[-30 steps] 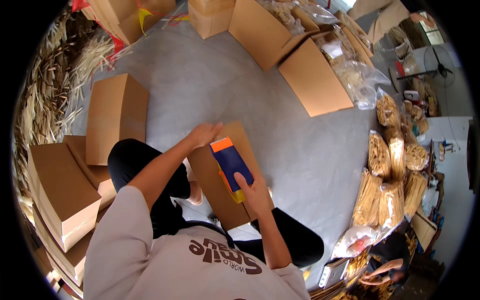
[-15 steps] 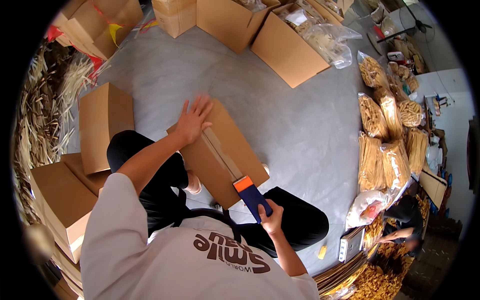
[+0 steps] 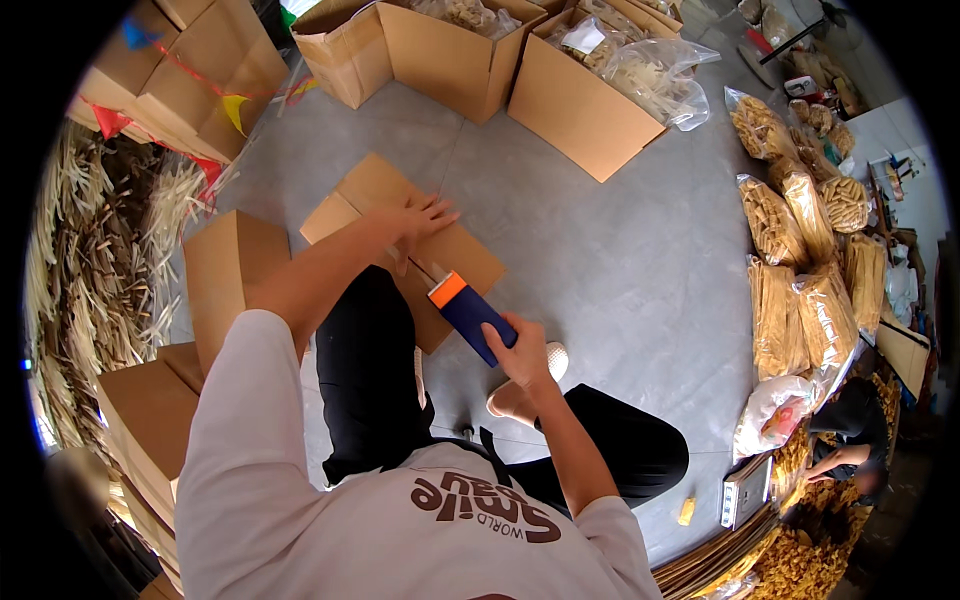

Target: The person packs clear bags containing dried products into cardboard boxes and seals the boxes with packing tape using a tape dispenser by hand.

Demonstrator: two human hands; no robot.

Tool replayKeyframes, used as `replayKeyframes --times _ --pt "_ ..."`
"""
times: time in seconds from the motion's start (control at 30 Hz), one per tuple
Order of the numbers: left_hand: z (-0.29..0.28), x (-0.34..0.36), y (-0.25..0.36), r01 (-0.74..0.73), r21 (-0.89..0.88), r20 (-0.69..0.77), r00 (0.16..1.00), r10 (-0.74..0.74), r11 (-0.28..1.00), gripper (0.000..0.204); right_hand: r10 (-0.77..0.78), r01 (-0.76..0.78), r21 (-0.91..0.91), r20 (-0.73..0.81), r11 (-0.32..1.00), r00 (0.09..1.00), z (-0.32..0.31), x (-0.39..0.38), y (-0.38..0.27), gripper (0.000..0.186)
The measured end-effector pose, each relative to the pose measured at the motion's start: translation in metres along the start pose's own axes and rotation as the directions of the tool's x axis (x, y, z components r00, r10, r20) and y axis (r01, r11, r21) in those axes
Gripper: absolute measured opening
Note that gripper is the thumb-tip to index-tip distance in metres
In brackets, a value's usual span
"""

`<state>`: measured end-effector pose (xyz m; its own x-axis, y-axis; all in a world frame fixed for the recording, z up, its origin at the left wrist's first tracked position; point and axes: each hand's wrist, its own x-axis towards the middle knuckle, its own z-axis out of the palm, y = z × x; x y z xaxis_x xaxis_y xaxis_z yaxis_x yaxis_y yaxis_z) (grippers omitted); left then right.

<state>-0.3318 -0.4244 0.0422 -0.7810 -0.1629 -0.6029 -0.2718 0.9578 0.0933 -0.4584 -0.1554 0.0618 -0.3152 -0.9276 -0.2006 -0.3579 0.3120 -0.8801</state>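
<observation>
A cardboard carton [image 3: 375,182] lies on the floor in front of my legs, with a seam between its top flaps. My left hand [image 3: 420,222] rests on that top, palm down, fingers spread. In my right hand [image 3: 522,352] is a blue and orange tape dispenser [image 3: 473,322], gripped at its near end. Its orange end points at the seam, close to my left fingers, at the carton's near edge. Part of the seam is hidden under my left hand and forearm.
Open cartons [image 3: 585,115] with bagged goods stand at the far side. Brown cartons [image 3: 235,265] are at my left, beside a heap of pale strips [image 3: 100,260]. Clear bags of tan pieces [image 3: 775,320] line the right, near a scale [image 3: 745,492] and another person [image 3: 850,430].
The carton lies farther from me and left of where it was. My left hand has slid from its far end toward the middle. The dispenser has moved away from me, along with my right hand.
</observation>
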Motion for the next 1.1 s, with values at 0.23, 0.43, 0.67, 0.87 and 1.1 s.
replayKeyframes --times 0.23,0.43,0.67,0.87,1.1 --pt "0.009 -0.013 0.010 -0.031 -0.041 -0.116 0.993 0.026 0.999 0.131 0.038 -0.039 0.017 0.083 0.999 0.996 -0.005 0.000 0.002 0.033" --pt "0.017 -0.015 0.008 -0.050 -0.073 -0.186 0.982 0.036 0.996 0.130 -0.014 0.019 -0.047 0.098 0.999 0.995 -0.015 -0.005 -0.019 0.033" --pt "0.031 -0.003 0.019 0.065 0.065 -0.056 0.997 -0.061 0.996 0.139 0.074 -0.057 -0.143 0.119 0.988 0.990 -0.027 -0.020 0.031 0.032" --pt "0.018 -0.019 0.079 0.177 -0.230 0.090 0.983 -0.160 0.957 0.149 0.089 -0.082 -0.057 0.130 0.995 0.988 -0.035 -0.016 0.026 0.033" --pt "0.019 -0.018 0.084 0.190 -0.167 0.107 0.979 -0.174 0.968 0.150 0.180 -0.149 -0.128 0.281 0.980 0.943 -0.122 -0.065 0.014 0.037"
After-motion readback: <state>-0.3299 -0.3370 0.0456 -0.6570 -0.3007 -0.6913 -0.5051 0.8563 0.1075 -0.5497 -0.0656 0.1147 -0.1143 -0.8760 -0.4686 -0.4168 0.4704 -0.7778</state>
